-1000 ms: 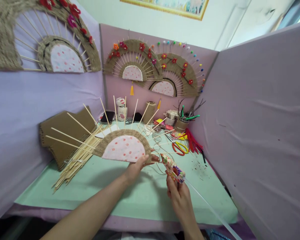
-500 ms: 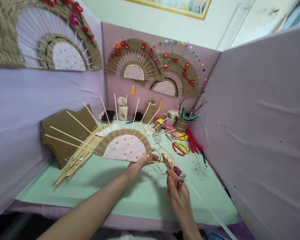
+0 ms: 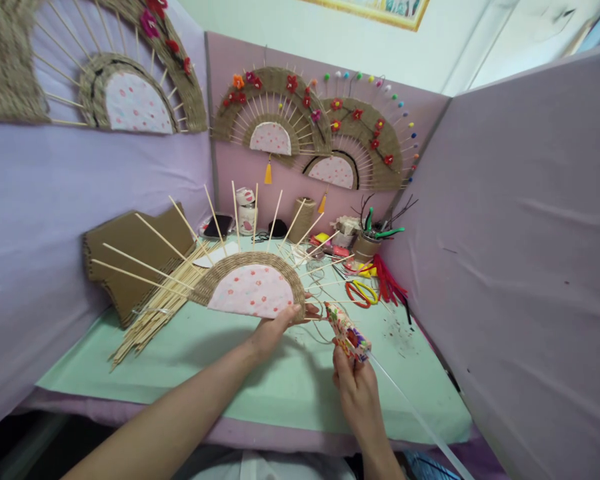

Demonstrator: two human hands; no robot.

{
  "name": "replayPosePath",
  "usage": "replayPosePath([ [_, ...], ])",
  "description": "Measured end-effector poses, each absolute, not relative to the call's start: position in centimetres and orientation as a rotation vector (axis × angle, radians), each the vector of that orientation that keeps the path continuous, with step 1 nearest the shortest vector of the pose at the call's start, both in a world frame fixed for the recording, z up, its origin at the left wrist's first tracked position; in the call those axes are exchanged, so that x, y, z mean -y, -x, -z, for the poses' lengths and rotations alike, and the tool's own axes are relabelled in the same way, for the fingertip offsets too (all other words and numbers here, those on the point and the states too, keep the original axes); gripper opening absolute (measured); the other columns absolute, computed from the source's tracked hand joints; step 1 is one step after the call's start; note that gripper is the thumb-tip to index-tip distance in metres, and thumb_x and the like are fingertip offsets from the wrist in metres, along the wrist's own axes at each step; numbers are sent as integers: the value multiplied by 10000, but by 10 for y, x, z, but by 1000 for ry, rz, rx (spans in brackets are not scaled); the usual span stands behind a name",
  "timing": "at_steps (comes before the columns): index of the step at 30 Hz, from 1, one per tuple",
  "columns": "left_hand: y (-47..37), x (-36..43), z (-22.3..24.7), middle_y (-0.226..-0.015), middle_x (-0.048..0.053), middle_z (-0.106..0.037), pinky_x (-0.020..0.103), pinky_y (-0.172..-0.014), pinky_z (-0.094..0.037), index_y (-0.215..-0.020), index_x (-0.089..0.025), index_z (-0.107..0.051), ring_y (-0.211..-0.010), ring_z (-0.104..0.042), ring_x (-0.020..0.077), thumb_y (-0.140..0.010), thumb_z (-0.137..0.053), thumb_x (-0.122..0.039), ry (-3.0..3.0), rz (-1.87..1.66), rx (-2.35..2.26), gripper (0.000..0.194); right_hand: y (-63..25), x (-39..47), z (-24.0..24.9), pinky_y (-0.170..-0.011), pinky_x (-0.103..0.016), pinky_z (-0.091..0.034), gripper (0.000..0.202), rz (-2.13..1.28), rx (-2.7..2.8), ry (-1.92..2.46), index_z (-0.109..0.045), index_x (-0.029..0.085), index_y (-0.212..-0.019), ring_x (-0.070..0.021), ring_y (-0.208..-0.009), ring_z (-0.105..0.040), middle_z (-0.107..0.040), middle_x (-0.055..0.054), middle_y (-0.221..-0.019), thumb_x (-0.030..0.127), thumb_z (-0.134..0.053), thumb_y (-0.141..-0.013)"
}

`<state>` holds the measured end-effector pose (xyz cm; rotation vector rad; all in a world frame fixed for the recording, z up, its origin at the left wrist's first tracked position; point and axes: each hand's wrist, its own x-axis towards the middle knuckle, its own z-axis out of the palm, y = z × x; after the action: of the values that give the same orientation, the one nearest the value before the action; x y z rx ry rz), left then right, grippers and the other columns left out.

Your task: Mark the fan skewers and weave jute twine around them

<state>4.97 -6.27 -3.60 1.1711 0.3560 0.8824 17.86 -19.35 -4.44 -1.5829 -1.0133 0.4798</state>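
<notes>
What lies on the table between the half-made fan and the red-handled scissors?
In the head view, the half-made fan and the scissors are separated by the fan's bare right-hand skewers and loops of twine on the green table.

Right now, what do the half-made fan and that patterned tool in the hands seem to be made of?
The fan in the left hand looks like thin pale wooden or bamboo sticks fanning from a pink spotted half-circle, perhaps fabric or paper, edged with a matte band of coiled brown twine. The tool in the right hand is probably a plastic glue gun under a glossy flowered covering.
</notes>
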Motion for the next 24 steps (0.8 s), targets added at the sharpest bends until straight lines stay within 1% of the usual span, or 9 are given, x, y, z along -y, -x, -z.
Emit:
replayPosePath([
  [3, -50, 63, 36, -1048, 99, -696, 449, -1014, -385, -1000, -141, -682, -1065, -604, 270, -851, -527, -415, -1163, -880, -361, 349, -179, 193, 45, -532, -280, -377, 421, -527, 1015, 1610, -635, 186, -739, -193, -560, -480, -453, 7, -478, 579, -500, -807],
  [7, -50, 64, 35, -1028, 95, -703, 461, -989, -401, -1064, -152, -663, -1027, -623, 274, -839, -543, -413, -1148, -890, -351, 365, -179, 194, 46, -532, -281, -375, 432, -542, 992, 1612, -637, 178, -765, -197, -574, -488, -468, 3, -486, 588, -502, -797],
  [9, -50, 65, 34, -1025, 92, -704, 460, -996, -392, -1055, -157, -669, -1011, -631, 272, -838, -543, -411, -1150, -876, -344, 357, -179, 194, 46, -526, -280, -373, 432, -530, 993, 1613, -639, 178, -783, -195, -572, -487, -477, 1, -494, 586, -499, -797],
  [19, -51, 65, 33, -1009, 93, -705, 468, -982, -400, -1062, -154, -658, -982, -644, 276, -827, -558, -410, -1130, -873, -336, 362, -181, 194, 50, -504, -267, -356, 445, -502, 1037, 1638, -611, 167, -794, -159, -520, -429, -459, 16, -506, 586, -464, -823],
  [24, -50, 66, 33, -1001, 94, -708, 465, -969, -414, -1101, -157, -636, -973, -649, 275, -827, -560, -414, -1121, -874, -337, 383, -181, 193, 53, -488, -259, -338, 438, -536, 1038, 1644, -563, 170, -780, -131, -489, -376, -408, 37, -529, 585, -435, -839],
])
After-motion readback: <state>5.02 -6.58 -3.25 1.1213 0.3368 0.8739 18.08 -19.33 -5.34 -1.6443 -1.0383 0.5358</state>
